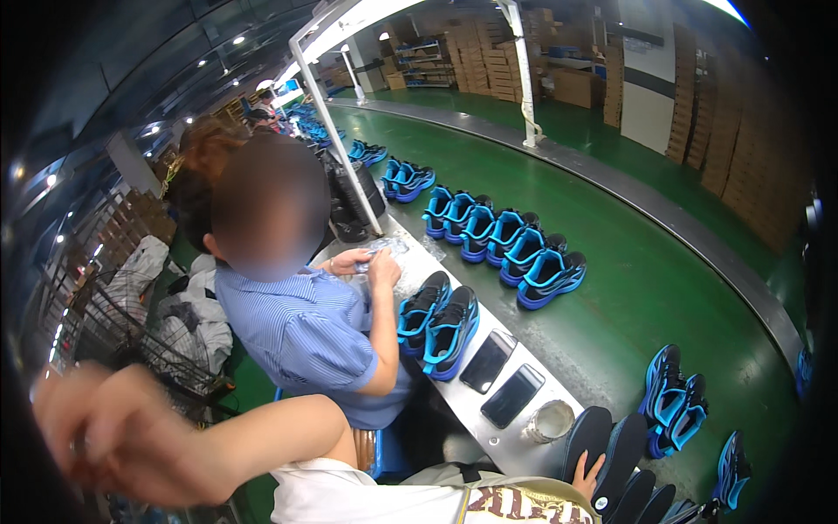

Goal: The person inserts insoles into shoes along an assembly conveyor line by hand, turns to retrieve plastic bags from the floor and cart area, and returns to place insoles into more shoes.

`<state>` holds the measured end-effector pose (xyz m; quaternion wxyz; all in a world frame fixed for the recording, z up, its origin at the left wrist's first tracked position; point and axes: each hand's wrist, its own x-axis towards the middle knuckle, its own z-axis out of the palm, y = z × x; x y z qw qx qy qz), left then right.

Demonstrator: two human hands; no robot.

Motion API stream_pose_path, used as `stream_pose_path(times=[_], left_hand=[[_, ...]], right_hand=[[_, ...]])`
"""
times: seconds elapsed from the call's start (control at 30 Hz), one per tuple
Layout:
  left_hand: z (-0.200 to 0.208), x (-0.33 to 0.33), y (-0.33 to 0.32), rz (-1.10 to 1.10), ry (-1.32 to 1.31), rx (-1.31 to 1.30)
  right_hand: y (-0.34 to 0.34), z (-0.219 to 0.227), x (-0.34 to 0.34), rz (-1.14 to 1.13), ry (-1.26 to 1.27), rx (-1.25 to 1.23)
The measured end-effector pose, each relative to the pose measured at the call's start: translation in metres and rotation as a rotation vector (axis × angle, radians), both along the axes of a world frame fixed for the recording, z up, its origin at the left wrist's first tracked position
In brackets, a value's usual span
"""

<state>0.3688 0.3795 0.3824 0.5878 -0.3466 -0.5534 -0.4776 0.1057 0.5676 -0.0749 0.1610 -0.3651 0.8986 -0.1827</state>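
My left hand is raised at the far left, smeared by motion; whether it holds anything does not show. At the lower right, the fingers of my right hand lie round the lower end of a dark insole, and its palm is hidden by my clothing. A second dark insole stands against it, with more insoles below. Nearest to these on the metal bench is a roll of clear tape. Two black phones lie beyond the tape.
A co-worker in a striped blue shirt sits at the bench, both hands on something small. Beside them stands a pair of black-and-blue sneakers. More sneakers line the green conveyor belt. A white post rises from the bench.
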Motion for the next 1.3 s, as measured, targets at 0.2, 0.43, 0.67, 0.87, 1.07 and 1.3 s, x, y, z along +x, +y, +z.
stream_pose_path(times=[0.2, 0.43, 0.67, 0.87, 1.07, 1.3], left_hand=[[-0.014, -0.005, 0.014, 0.090, -0.080, -0.120], [-0.026, -0.007, 0.025, 0.221, -0.074, -0.285], [-0.046, -0.033, 0.017, 0.572, -0.025, -0.533], [-0.080, -0.084, -0.012, 0.847, 0.139, -0.771], [-0.160, -0.185, -0.053, 0.805, 0.158, -0.810], [-0.307, -0.352, -0.098, 0.679, -0.716, -0.817]], right_hand=[[0.013, 0.000, -0.007, 0.005, -0.111, 0.052], [0.019, 0.037, 0.010, 0.014, 0.004, -0.108], [0.018, 0.062, 0.017, -0.167, -0.135, -0.047], [0.009, 0.072, 0.018, -0.186, -0.193, -0.036], [0.021, 0.073, 0.018, -0.264, -0.186, -0.067], [0.016, 0.118, 0.018, -0.207, 0.003, -0.162]])
